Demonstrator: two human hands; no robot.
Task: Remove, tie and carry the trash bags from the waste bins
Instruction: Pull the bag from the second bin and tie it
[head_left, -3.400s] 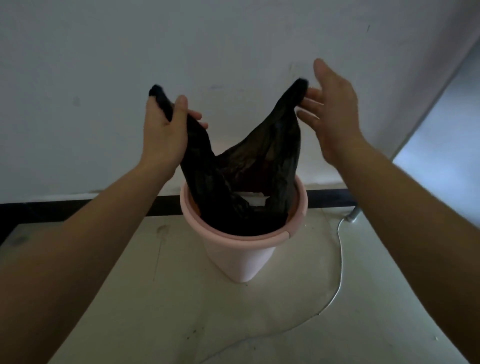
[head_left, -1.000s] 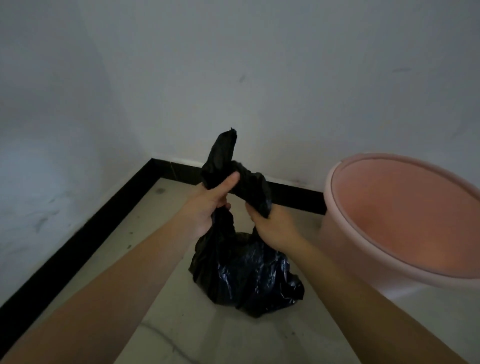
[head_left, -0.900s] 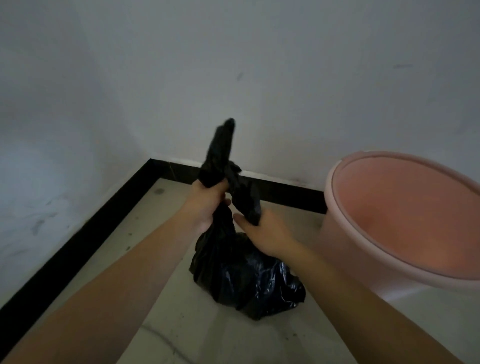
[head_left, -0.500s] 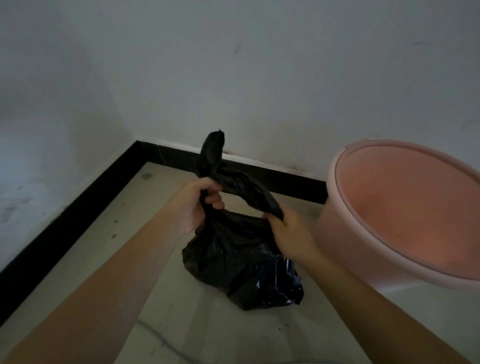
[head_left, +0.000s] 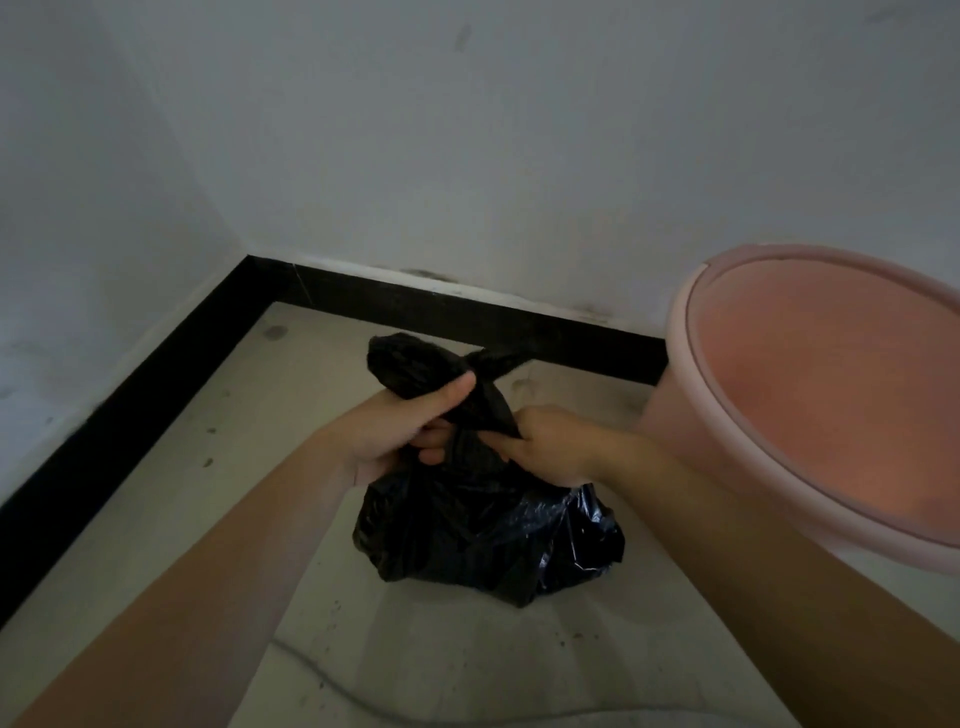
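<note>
The trash bag (head_left: 483, 535) sits on the floor (head_left: 208, 519) in a room corner, with the waste bin (head_left: 678, 322) just beside it on the right. A baseboard (head_left: 467, 312) runs behind the bag along the back wall (head_left: 519, 156) and turns forward down the left side. Both hands meet at the bag's neck, above its body: the left hand (head_left: 400, 431) on the left, the right hand (head_left: 556, 444) on the right, each gripping a twisted end. A cable (head_left: 322, 680) lies on the floor in front of the bag.

The black bag (head_left: 483, 530) was thin plastic, shiny and crinkly (most of all near the bottom). The pink bin (head_left: 675, 405) was smooth, dull plastic. The wall (head_left: 467, 156) looked flat and not shiny
</note>
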